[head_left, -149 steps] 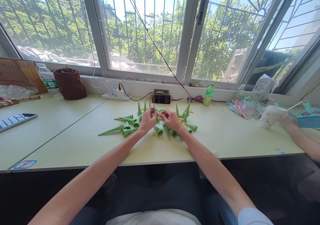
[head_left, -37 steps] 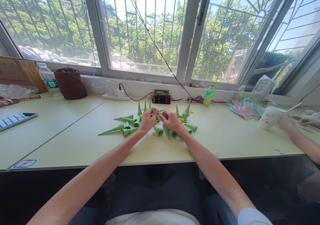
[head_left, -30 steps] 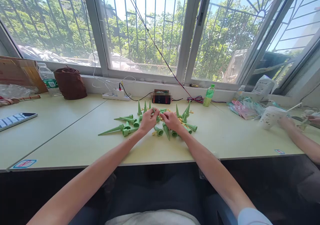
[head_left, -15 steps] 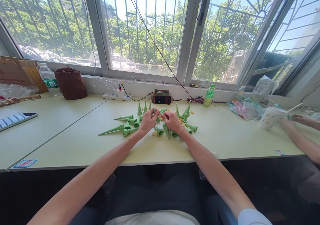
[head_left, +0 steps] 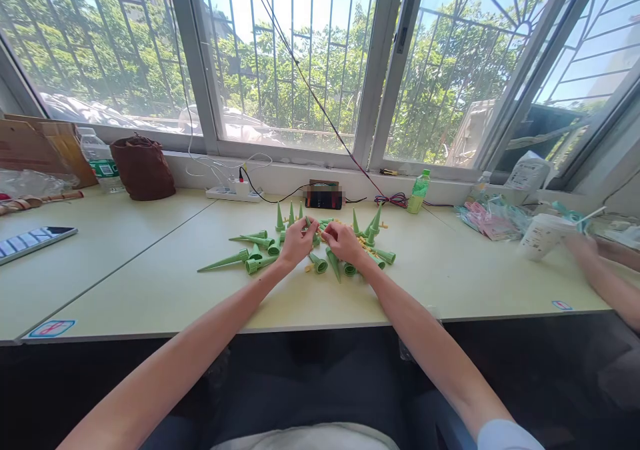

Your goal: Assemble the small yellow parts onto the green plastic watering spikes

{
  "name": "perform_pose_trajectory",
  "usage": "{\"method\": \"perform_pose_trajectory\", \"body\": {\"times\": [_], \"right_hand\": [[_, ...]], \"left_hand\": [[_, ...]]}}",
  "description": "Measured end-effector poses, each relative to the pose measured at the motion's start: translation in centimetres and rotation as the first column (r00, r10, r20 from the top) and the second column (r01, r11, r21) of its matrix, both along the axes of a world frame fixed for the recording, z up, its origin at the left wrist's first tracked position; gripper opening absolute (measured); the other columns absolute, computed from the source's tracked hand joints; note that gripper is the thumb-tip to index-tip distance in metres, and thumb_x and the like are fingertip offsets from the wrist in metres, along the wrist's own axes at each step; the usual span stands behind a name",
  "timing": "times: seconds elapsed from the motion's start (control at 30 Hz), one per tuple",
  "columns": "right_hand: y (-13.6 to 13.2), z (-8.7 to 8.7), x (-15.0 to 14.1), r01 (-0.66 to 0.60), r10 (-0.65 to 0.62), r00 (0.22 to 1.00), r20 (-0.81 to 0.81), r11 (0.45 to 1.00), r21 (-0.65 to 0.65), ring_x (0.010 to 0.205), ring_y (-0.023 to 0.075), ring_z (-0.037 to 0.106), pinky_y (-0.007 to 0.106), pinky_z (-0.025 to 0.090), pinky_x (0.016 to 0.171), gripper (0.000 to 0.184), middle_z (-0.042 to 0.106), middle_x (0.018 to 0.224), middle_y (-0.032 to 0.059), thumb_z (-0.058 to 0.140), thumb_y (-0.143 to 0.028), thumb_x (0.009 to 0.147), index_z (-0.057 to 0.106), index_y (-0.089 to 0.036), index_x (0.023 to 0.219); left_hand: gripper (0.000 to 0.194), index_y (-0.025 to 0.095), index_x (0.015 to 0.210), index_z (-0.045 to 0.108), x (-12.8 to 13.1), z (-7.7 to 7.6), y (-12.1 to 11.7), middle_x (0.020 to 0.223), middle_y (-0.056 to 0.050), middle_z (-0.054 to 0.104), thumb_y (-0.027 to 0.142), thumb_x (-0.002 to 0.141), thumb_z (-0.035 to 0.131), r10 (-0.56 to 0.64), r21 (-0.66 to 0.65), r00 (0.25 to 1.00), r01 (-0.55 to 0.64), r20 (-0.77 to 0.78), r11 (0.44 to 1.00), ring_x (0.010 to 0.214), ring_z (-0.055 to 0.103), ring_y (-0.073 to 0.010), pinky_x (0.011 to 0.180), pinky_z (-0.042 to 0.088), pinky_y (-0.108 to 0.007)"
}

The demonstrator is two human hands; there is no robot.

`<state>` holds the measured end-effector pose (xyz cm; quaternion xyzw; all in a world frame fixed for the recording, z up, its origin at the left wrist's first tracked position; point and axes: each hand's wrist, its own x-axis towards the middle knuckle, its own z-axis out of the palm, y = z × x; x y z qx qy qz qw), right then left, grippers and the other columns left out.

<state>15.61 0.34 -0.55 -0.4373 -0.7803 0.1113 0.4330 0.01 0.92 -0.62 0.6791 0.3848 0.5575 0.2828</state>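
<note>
Several green plastic watering spikes (head_left: pixel 223 261) with ribbed collars lie around my hands on the pale table; some stand upright on their collars, like the one behind my left hand (head_left: pixel 299 240). That hand is closed on a green spike (head_left: pixel 309 221), mostly covered by the fingers. My right hand (head_left: pixel 344 240) pinches a small yellow piece (head_left: pixel 320 232) against it, partly hidden by the fingertips. Loose yellow pieces (head_left: pixel 363 243) are heaped beneath and beside my right hand. A spike with a yellow piece (head_left: pixel 308 269) beside it lies just below, between my wrists.
A phone-like device (head_left: pixel 324 197) leans behind the spikes, near a power strip (head_left: pixel 233 193). Farther right are a green bottle (head_left: pixel 419 192), plastic bags (head_left: pixel 493 217) and a white cup (head_left: pixel 545 237). A co-worker's hands (head_left: pixel 585 250) move beside the cup. A phone (head_left: pixel 37 243) lies left.
My hands stay nearly in place, fingers meeting at the spike, with the yellow piece showing slightly more between them. The co-worker's hand at right has shifted and blurred.
</note>
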Motion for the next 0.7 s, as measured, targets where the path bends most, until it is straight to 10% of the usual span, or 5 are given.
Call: {"method": "perform_pose_trajectory", "body": {"times": [0.37, 0.7], "right_hand": [[0.34, -0.26, 0.01, 0.066, -0.067, 0.996, 0.051, 0.997, 0.027, 0.056, 0.0112, 0.033, 0.025, 0.025, 0.056, 0.035, 0.044, 0.055, -0.0023, 0.045, -0.034, 0.090, 0.043, -0.019, 0.059], [-0.07, -0.19, 0.10, 0.007, -0.006, 1.000, -0.006, 1.000, 0.010, 0.060, 0.0121, 0.044, 0.024, 0.032, 0.059, 0.017, 0.057, 0.065, -0.0002, 0.050, -0.029, 0.086, 0.055, -0.018, 0.074]], "left_hand": [[0.031, 0.020, 0.080, 0.053, -0.04, -0.04, -0.10, 0.060, 0.004, 0.053, 0.050, 0.087, 0.052, -0.042, -0.018, 0.999, 0.043, 0.011, 0.999, 0.035, 0.041, -0.0066, 0.035, 0.032, -0.021], [0.031, 0.019, 0.078, 0.055, 0.11, 0.12, -0.47, 0.065, 0.002, 0.057, 0.049, 0.086, 0.052, -0.009, 0.012, 1.000, 0.009, -0.009, 1.000, 0.041, 0.041, -0.0068, 0.040, 0.035, -0.021]]}}
